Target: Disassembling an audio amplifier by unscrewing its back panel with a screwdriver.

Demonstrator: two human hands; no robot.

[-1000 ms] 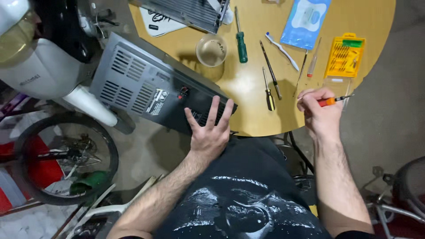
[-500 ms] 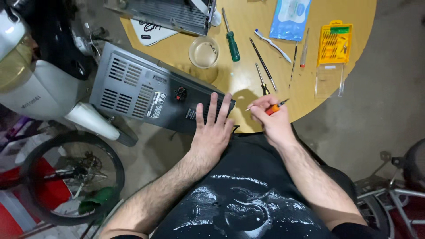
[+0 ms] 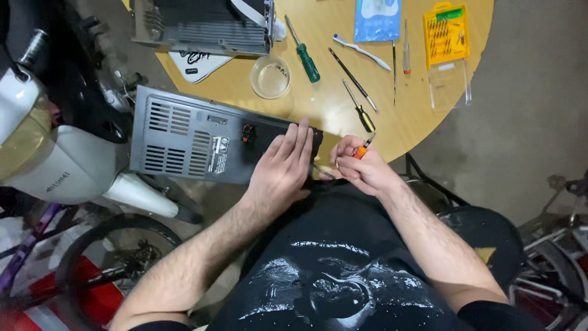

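Grey metal, the vented casing [image 3: 202, 138] overhangs the round wooden table [image 3: 422, 122]'s near edge. The left hand [image 3: 283, 167] lies flat and open on its end; the right hand [image 3: 361, 168] pinches an orange-handled screwdriver [image 3: 362, 149] just beside it.

A round wooden table [image 3: 422, 116] stands on grey concrete floor [image 3: 527, 122], bicycle wheel [image 3: 104, 270] nearby.

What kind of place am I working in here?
Most likely a home garage or small repair workshop. Screwdrivers and a yellow bit set lie on a round wooden table, a grey vented metal device case is under the left hand, and a bicycle wheel and a scooter stand alongside.
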